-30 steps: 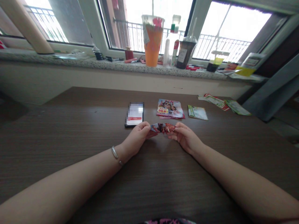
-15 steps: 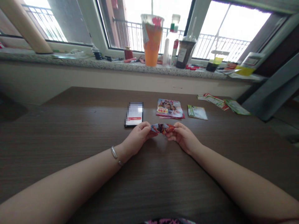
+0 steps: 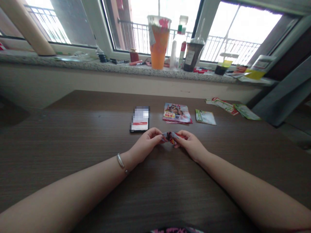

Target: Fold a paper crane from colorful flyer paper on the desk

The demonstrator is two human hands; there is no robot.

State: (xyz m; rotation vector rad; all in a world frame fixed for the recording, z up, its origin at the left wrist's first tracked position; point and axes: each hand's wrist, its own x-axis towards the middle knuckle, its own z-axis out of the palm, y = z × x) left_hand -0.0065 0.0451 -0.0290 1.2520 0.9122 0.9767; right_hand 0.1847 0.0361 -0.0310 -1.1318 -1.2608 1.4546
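Note:
Between my two hands is a small, crumpled piece of printed paper (image 3: 169,137), coloured red, blue and dark. My left hand (image 3: 148,142) pinches its left end between thumb and fingers. At the right end, my right hand (image 3: 191,144) grips it, thumb on top. Just beyond my left hand lies a phone (image 3: 140,119) with a lit, partly blurred screen. A stack of colourful printed leaflets (image 3: 177,113) lies past the paper, and a smaller stack of green and white cards (image 3: 205,117) is to its right.
Strips of printed paper (image 3: 224,106) lie at the table's far right. On the stone windowsill (image 3: 116,69) behind stand a tall cup of orange drink (image 3: 158,45), a dark drink cup (image 3: 192,55), bottles and small items. The brown table (image 3: 73,136) spreads around my arms.
My hands have come closer together, and the paper between them is more bunched and crumpled. My right thumb now presses over it. The phone and stacks stay where they were.

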